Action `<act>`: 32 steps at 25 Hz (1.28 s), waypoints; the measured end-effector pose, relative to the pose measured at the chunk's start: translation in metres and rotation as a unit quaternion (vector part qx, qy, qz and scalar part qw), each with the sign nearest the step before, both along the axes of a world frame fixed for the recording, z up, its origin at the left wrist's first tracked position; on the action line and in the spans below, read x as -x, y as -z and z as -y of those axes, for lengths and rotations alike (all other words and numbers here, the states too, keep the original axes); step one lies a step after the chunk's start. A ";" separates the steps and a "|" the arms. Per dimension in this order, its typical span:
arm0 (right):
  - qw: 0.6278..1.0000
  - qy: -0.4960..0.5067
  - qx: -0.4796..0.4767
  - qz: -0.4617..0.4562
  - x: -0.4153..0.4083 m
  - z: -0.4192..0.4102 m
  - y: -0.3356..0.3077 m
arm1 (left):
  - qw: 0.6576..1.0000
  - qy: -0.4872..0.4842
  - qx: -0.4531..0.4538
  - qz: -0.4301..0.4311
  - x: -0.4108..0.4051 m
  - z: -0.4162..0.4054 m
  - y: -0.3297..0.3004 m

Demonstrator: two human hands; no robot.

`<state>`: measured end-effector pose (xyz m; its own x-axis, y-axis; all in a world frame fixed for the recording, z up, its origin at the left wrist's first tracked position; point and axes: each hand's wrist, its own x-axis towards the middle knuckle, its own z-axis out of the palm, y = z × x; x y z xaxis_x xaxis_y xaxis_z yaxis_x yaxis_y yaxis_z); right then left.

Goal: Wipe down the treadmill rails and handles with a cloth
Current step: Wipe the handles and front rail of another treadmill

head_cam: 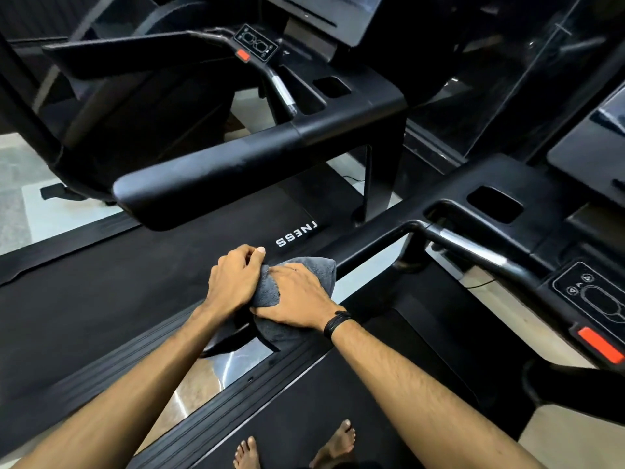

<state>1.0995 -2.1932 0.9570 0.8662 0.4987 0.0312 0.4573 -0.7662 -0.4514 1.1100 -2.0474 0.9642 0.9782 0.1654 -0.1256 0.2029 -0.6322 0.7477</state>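
Observation:
A grey cloth (314, 270) is wrapped over the near end of a black treadmill side rail (372, 247) in the middle of the head view. My left hand (233, 282) grips the cloth's left side with curled fingers, thumb tip showing above. My right hand (297, 297) lies over the cloth and rail with its fingers wrapped down around it. The end of the rail is hidden under the cloth and both hands. A silver-and-black pulse handle (473, 252) branches off the same rail to the right.
A neighbouring treadmill's thick black rail (236, 177) crosses just beyond my hands, its belt (135, 282) below. Control pads with orange stop tabs sit at the right (598, 343) and upper middle (243, 55). My bare feet (331, 445) stand on the near belt.

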 end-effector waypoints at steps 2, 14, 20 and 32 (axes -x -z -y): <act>1.000 0.012 -0.011 0.001 -0.009 0.023 -0.004 | 1.000 0.014 -0.005 0.003 -0.010 0.023 -0.003; 0.996 0.075 -0.025 0.042 -0.085 0.160 0.000 | 0.996 0.054 -0.040 0.066 -0.070 0.158 -0.010; 0.995 0.094 -0.034 0.029 -0.108 0.200 -0.002 | 0.993 0.067 -0.056 0.077 -0.093 0.201 -0.014; 0.978 0.189 0.018 0.091 -0.167 0.258 -0.010 | 0.990 0.125 0.004 0.069 -0.192 0.283 -0.005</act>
